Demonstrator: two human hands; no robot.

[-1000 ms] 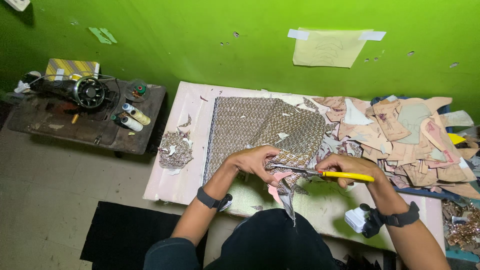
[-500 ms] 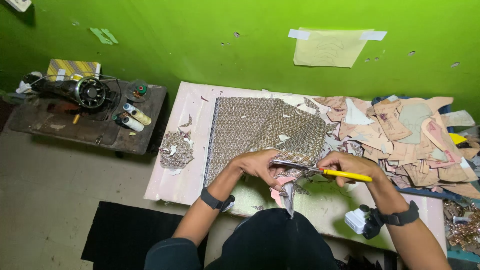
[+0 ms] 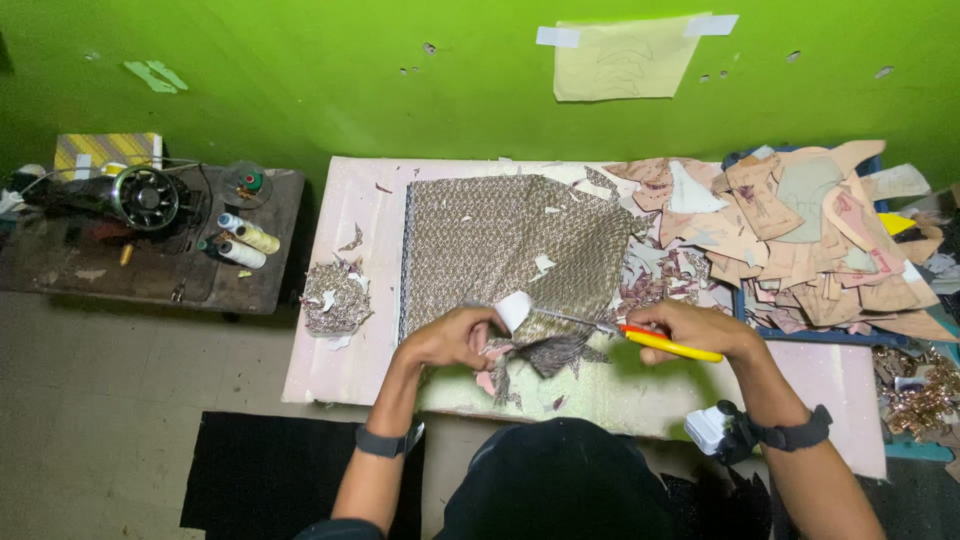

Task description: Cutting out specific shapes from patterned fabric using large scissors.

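Left hand point(image 3: 450, 340) pinches patterned fabric piece point(image 3: 545, 345) with white template, low on tabletop point(image 3: 350, 370). Right hand point(image 3: 690, 330) clenched round yellow-handled cutter point(image 3: 665, 343), blade at fabric. Risk: blade slips toward left fingers; loose fabric bunches, cut wanders.

1. Both forearms are seen bare from the elbow down; no sleeves reach the wrists.
2. A dark band point(image 3: 381, 441), flat and fairly wide, is worn around the left forearm, just below the wrist.
3. A dark strap point(image 3: 795, 434) is worn around the right wrist, and a small white boxy device point(image 3: 711, 430) with a black mount is carried on its inner side.
4. The left hand point(image 3: 452, 340) and the right hand point(image 3: 690, 330) are left uncovered; no gloves are worn, and rings cannot be made out.
5. Dark, almost black clothing point(image 3: 560, 480) is seen over the lap and torso at the lower edge of the view, plain and without visible markings.
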